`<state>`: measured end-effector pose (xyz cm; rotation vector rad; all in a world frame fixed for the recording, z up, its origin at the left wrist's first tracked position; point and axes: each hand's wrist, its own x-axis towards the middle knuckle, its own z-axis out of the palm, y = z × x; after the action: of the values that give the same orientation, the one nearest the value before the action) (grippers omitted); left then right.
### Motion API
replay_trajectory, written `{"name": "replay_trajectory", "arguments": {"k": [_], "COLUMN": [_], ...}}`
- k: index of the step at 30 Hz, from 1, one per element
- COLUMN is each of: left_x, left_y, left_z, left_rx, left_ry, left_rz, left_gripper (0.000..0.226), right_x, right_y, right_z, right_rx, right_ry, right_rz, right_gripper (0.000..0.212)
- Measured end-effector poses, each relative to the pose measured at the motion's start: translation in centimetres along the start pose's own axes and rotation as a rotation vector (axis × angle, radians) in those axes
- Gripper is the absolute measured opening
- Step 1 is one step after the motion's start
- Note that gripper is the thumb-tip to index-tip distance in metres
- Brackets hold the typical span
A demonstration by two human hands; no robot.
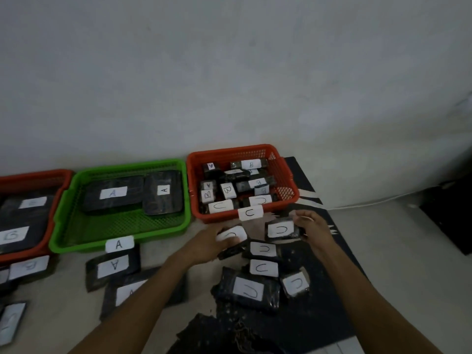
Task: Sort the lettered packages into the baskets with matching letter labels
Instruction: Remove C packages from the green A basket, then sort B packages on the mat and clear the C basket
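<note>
My left hand (pixel 212 245) grips a small dark package with a C label (pixel 231 235), just in front of the red basket labelled C (pixel 217 215). My right hand (pixel 310 227) holds another C package (pixel 279 229) beside it, near that basket's front rim. Below them lie several more C packages (pixel 263 268) on a dark mat. The red C basket holds several small packages marked A, B and C. A green basket labelled A (pixel 120 233) holds two large A packages (pixel 113 192). At the far left is a red basket labelled B (pixel 55 200) with B packages.
Two A packages (pixel 112 265) lie on the floor in front of the green basket. More packages sit at the left edge (pixel 10 319). A white wall rises behind the baskets. A dark object (pixel 449 213) and a white cable are at the right.
</note>
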<state>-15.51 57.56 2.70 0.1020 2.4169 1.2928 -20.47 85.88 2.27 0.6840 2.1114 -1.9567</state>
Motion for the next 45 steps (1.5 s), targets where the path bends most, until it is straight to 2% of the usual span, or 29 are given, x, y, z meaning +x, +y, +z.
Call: {"name": "replay_trajectory", "arguments": {"k": [5,10,13,18,24,26,30,36,41,45], "left_x": [1.1,2.3,2.6,2.9,3.4,3.2,2.9,4.3,6.5,8.4], "left_y": [-1.9,-3.2,-3.6,-3.8,-3.2,-3.1,-2.3,0.6,2.2,1.6], "left_z": [1.4,2.8,3.6,4.6,4.9,4.9,4.3,2.0,0.1,-1.3], "left_rx": [0.062,0.103,0.111,0.187,0.287,0.311,0.296,0.223,0.183,0.229], "left_ry": [0.127,0.085,0.063,0.099,0.047,0.073,0.243,0.373,0.418,0.413], "left_rz": [-0.111,-0.220,-0.247,-0.225,-0.132,-0.113,-0.041,0.043,0.097,0.079], "left_gripper": [0.045,0.039,0.045,0.041,0.038,0.037,0.039,0.027,0.021,0.024], "right_x": [2.1,3.9,4.8,5.5,5.6,5.5,5.0,4.7,5.8,7.4], "right_y": [0.7,1.7,2.8,4.0,4.9,4.6,3.4,1.1,-1.6,-2.9], "right_z": [-0.5,-0.7,-1.1,-1.0,0.5,1.0,1.5,2.9,4.9,6.1], "right_rx": [-0.053,-0.220,-0.404,-0.714,-0.841,-0.852,-0.775,-0.587,-0.461,-0.501], "right_ry": [0.059,0.054,0.033,-0.047,-0.198,-0.191,-0.082,-0.110,-0.124,-0.169], "right_rz": [-0.003,-0.094,-0.137,-0.248,-0.307,-0.338,-0.450,-0.636,-0.610,-0.567], "right_gripper": [0.012,0.011,0.017,0.029,0.032,0.031,0.022,0.022,0.026,0.020]}}
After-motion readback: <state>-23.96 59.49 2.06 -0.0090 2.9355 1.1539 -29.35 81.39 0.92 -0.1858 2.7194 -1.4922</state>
